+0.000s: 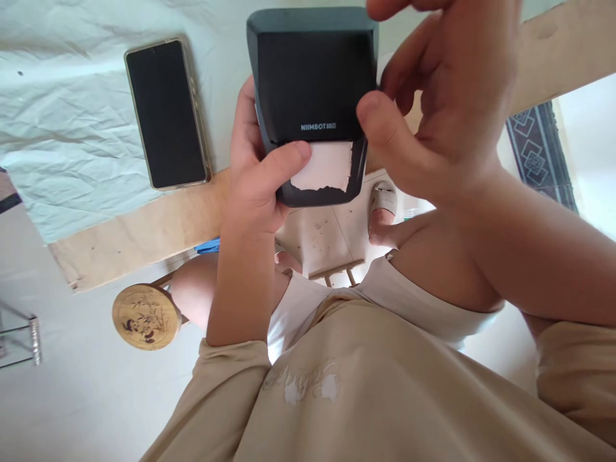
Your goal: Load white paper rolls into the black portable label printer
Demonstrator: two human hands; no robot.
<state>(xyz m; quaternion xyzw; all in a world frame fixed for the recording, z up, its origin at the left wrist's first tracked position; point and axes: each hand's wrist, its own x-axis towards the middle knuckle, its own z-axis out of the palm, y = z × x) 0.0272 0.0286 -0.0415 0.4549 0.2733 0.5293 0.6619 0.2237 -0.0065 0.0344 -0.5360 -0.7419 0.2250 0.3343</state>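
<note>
A black label printer (312,77) marked NIIMBOT is held up above the table's front edge. My left hand (255,179) is closed around its left side, with the thumb lying on the lower front. Under that thumb is a white paper patch (325,165) with a ragged lower edge on the printer's face. My right hand (447,96) is at the printer's right edge, its thumb overlapping the front and its other fingers bent beside the casing. The contact of those fingertips is partly hidden.
A smartphone (166,115) in a clear case lies dark on the pale wrinkled cloth (58,122), left of the printer. The wooden table edge (144,224) runs below it. A round wooden stool (144,317) stands at lower left, and a patterned mat (541,154) lies at right.
</note>
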